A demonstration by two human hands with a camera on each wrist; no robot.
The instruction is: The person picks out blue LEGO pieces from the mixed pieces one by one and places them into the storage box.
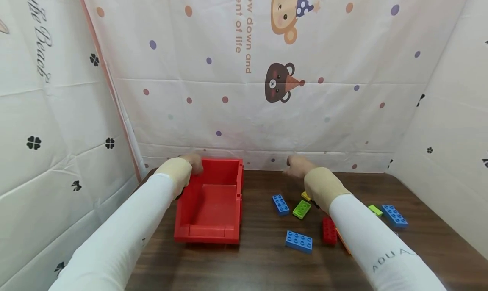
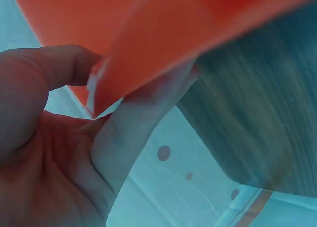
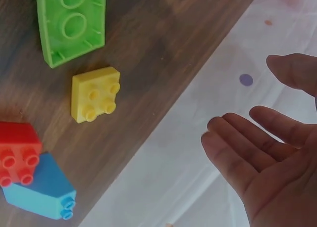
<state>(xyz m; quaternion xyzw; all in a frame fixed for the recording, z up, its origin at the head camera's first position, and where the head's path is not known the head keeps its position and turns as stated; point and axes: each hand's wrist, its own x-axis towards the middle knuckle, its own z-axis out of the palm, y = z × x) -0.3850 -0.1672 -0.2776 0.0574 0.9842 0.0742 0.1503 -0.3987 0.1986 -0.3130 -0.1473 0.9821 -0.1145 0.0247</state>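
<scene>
"slow down and", "ment of life" on backdrop (image 1: 228,117), "the beach" on left cloth (image 1: 57,113), "aqua" on right sleeve (image 1: 385,242)

Bright, even head view with soft sheen on the tabletop (image 1: 263,261), bluish cast in the left wrist view

A pale sheet (image 1: 213,117) printed with cartoon animal heads (image 1: 273,83) and coloured dots (image 1: 153,44) hangs beyond a dark wood-grain table (image 1: 263,261); a clover-patterned sheet (image 1: 61,117) lines the left, another sheet (image 1: 450,130) the right; a pinkish stripe (image 1: 92,31) descends the far left corner; soft sheen marks the near tabletop.
</scene>
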